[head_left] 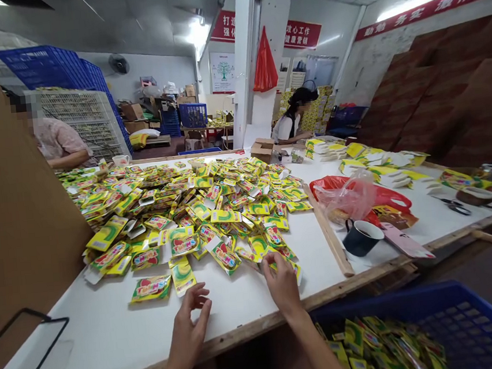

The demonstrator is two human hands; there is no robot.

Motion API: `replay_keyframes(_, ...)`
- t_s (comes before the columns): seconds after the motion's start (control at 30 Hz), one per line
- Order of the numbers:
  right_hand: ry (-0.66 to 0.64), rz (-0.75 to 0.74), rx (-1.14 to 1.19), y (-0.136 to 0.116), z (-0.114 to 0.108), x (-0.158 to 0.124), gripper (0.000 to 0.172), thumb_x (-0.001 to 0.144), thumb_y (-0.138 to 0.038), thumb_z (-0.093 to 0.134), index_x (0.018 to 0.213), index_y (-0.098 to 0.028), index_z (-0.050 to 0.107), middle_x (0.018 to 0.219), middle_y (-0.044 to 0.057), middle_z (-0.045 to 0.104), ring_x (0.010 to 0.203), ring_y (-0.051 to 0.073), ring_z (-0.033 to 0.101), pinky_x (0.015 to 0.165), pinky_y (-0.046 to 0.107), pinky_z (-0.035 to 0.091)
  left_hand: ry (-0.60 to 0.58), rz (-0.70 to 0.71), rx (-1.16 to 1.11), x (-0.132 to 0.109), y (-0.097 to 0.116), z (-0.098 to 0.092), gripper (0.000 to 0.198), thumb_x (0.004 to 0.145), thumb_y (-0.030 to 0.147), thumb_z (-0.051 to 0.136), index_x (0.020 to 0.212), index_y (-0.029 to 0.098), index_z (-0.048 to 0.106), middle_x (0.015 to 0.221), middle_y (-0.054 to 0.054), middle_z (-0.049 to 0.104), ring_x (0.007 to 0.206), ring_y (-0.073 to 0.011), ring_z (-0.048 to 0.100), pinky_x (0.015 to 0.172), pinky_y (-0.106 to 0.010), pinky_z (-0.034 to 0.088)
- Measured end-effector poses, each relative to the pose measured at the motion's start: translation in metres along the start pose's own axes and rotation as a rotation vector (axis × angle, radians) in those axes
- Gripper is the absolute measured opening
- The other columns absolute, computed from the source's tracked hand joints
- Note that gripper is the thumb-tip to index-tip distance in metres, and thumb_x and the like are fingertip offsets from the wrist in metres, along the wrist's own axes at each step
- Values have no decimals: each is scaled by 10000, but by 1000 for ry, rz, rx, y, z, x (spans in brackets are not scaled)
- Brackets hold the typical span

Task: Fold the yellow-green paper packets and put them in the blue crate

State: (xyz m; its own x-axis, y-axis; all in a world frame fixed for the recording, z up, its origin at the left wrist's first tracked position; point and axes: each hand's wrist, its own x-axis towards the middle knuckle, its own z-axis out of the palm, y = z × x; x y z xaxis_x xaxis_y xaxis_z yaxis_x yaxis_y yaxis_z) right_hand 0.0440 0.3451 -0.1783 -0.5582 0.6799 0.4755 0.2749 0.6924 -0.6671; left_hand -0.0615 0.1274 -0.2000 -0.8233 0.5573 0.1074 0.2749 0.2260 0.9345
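A large heap of small yellow-and-green printed boxes (223, 216) covers the middle of the white table (236, 307). Some boxes have their white end flaps standing up. My left hand (192, 320) is just in front of the heap, its thumb and fingers apart and nothing between them. Closest to it is an upright-facing yellow box (182, 275), with another box (150, 288) lying flat to its left. At the heap's front right edge, my right hand (280, 280) has its fingers curled together over the boxes. Whatever its fingertips pinch, if anything, is hidden.
A wooden strip (329, 231) bounds the heap on the right. Beyond it are a dark mug (362, 237), a red plastic bag (386, 194) and scissors (456, 206). A blue crate (480, 313) holding boxes sits below, right. Cardboard (20, 189) stands left. Two people sit across.
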Motion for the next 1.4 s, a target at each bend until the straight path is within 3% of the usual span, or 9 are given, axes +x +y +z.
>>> replay_keyframes(0.1, -16, -1, 146, -24, -14, -1, 168, 891, -303, 458, 896, -166, 555, 878, 65, 597, 843, 187, 536, 767, 306, 398, -2, 88, 56, -1, 6, 5, 355, 841, 397, 508, 1133, 195, 494, 1097, -92, 561, 961, -211, 551, 661, -281, 480)
replay_keyframes(0.2, -228, -3, 342, -49, -11, -11, 133, 878, -264, 481, 866, -168, 572, 854, 43, 599, 834, 162, 556, 758, 270, 417, -67, 199, 72, -4, 11, 15, 349, 835, 341, 536, 1153, 203, 498, 1167, -84, 534, 1065, -208, 514, 911, -346, 428)
replay_keyframes(0.3, -437, 35, 542, -65, 4, -24, 134, 874, -271, 499, 888, -165, 579, 835, 33, 601, 813, 147, 571, 727, 246, 438, -160, 234, 5, -7, 13, 24, 429, 829, 303, 550, 1229, 208, 426, 1235, -88, 503, 1148, -203, 479, 981, -353, 381)
replay_keyframes(0.47, -251, 115, 694, -56, 21, -44, 243, 844, -289, 570, 1033, -176, 466, 1008, 58, 569, 916, 151, 566, 821, 280, 439, -189, 80, -199, -4, 13, 18, 447, 871, 293, 495, 1260, 217, 287, 1074, -70, 591, 931, -164, 596, 802, -303, 475)
replay_keyframes(0.8, -416, -2, 573, -42, 34, -44, 134, 867, -213, 490, 960, -154, 566, 903, 40, 598, 828, 135, 556, 736, 240, 434, -196, 41, -63, 7, 6, 6, 298, 859, 356, 509, 1061, 139, 543, 1016, -86, 610, 853, -168, 595, 780, -295, 475)
replay_keyframes(0.93, -404, -22, 542, -45, 40, -34, 82, 842, -212, 523, 808, -143, 552, 791, 26, 577, 762, 127, 538, 710, 233, 428, -144, 114, -103, 10, 5, 8, 278, 859, 332, 517, 1078, 161, 528, 1156, -84, 556, 1070, -178, 532, 934, -306, 427)
replay_keyframes(1.07, -363, 49, 655, -45, 45, -36, 166, 854, -212, 518, 1012, -162, 516, 850, 23, 585, 803, 129, 559, 737, 245, 449, -105, 105, -212, 7, 6, 11, 397, 870, 302, 509, 1229, 187, 386, 1168, -84, 547, 1064, -157, 536, 935, -307, 434)
replay_keyframes(1.23, -413, -75, 604, -47, 39, -40, 89, 830, -199, 557, 885, -156, 611, 917, 44, 601, 869, 140, 555, 757, 247, 438, -108, 152, -119, 5, 10, 7, 216, 856, 317, 530, 989, 153, 578, 1102, -83, 583, 1046, -181, 544, 917, -308, 436)
replay_keyframes(1.4, -383, -9, 597, -56, 39, -38, 115, 826, -244, 567, 823, -135, 605, 836, 43, 601, 789, 131, 550, 716, 242, 436, -46, 109, -136, 6, 16, 8, 227, 836, 337, 554, 934, 136, 597, 1009, -79, 616, 925, -173, 583, 834, -293, 466)
